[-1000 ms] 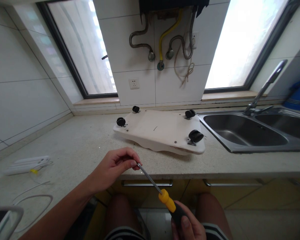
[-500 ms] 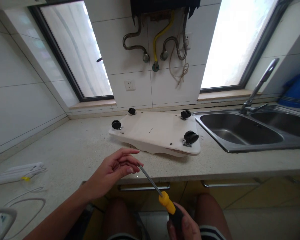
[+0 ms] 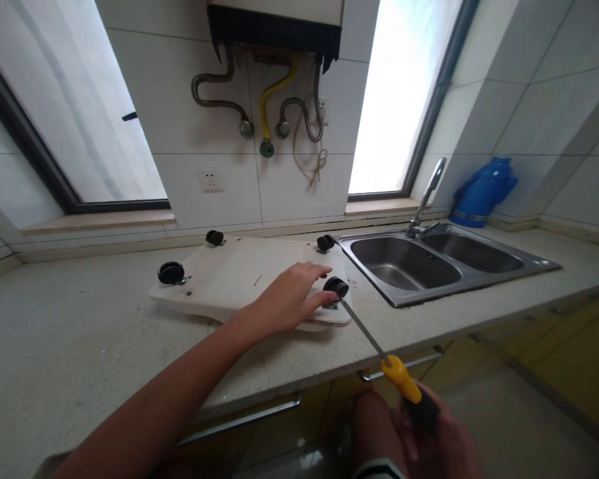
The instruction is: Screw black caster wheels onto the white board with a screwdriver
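A white board lies on the counter with several black swivel casters on its upper face. My left hand reaches over it to the near right caster. The thumb touches or nearly touches this wheel, and the other fingers stretch out past it, apart from the thumb. Held by its yellow and black handle in my right hand, a screwdriver slants up and left. Its tip is at the near right caster's base; whether it sits in a screw cannot be made out.
A steel double sink with a faucet is set into the counter right of the board. Behind it stands a blue jug-like container. Hoses hang below a wall-mounted heater. Cabinet handles run under the counter edge.
Both hands have moved forward and right to the near right caster, the screwdriver with them. The left fingers have left the screwdriver tip. The view has turned right.
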{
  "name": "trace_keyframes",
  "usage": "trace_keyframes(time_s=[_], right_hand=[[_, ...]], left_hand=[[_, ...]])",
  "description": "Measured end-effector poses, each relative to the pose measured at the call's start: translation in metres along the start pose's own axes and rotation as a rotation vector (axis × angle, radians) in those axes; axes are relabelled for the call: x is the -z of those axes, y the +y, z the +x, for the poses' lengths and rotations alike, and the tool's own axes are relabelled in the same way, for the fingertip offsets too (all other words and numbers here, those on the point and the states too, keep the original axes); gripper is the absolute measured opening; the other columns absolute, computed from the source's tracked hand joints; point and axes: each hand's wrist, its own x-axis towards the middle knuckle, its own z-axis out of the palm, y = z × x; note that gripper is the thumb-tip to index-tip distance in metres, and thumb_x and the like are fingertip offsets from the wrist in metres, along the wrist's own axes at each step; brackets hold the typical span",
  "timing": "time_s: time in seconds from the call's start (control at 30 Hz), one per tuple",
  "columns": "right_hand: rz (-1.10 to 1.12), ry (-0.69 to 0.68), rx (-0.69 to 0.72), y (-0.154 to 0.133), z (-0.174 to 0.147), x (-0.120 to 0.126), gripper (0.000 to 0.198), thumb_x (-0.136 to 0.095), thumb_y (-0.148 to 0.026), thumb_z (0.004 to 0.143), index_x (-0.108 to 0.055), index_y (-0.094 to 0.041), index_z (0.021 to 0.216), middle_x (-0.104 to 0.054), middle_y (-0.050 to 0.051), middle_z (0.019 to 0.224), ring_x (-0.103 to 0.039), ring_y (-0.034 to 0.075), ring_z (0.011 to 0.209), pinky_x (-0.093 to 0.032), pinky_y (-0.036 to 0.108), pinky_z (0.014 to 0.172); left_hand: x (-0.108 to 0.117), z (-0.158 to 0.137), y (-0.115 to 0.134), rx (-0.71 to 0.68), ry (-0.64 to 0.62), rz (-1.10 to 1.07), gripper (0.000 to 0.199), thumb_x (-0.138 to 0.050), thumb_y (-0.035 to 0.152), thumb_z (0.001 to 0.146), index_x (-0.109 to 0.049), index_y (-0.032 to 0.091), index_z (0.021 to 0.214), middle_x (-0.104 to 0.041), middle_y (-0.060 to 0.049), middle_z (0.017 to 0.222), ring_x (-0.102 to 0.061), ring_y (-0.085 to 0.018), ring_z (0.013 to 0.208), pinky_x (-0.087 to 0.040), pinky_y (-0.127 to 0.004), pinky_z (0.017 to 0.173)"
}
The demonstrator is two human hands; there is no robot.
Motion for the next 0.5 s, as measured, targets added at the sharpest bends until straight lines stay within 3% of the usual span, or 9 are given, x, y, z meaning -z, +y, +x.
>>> trace_keyframes(time_s=[0.1,0.17,0.37,0.5], right_hand=[[-0.085,0.095,0.224,-0.048,0.03,0.007,0.062,-0.097,-0.068,0.063,-0.087,-0.021,0.103,-0.074,0.009,0.075,-0.058,0.016,0.059,-0.049,0.026,0.047],[-0.172,0.103,0.323,-0.081,0.046,0.007,0.056,-0.099,-0.061,0.065,-0.088,-0.023,0.105,-0.074,0.007,0.077,-0.059,0.015,0.06,-0.05,0.025,0.048],[-0.407,-0.079,0.424,-0.153,0.089,-0.016,0.047,-0.093,-0.063,0.075,-0.088,-0.028,0.106,-0.071,0.003,0.072,-0.058,0.012,0.062,-0.048,0.021,0.053],[-0.731,-0.275,0.408,-0.184,0.113,-0.038,0.044,-0.087,-0.061,0.084,-0.087,-0.027,0.113,-0.07,0.004,0.074,-0.059,0.013,0.065,-0.047,0.023,0.058]], left_hand=[[-0.016,0.016,0.0,-0.076,-0.056,0.117,0.032,-0.066,0.033,0.109,-0.076,0.013,0.132,-0.078,-0.017,0.129,-0.072,-0.034,0.12,-0.056,-0.049,0.107],[-0.028,0.015,0.001,-0.143,-0.022,0.223,0.027,-0.061,0.027,0.111,-0.075,0.014,0.131,-0.079,-0.014,0.126,-0.073,-0.031,0.117,-0.059,-0.046,0.104],[-0.073,-0.004,0.009,-0.45,0.352,0.672,0.028,-0.067,0.005,0.101,-0.075,0.004,0.127,-0.081,-0.017,0.132,-0.076,-0.029,0.12,-0.062,-0.04,0.102],[-0.088,-0.01,0.01,-0.528,0.454,0.704,0.028,-0.059,0.004,0.102,-0.076,0.003,0.125,-0.082,-0.016,0.128,-0.077,-0.027,0.117,-0.06,-0.038,0.104]])
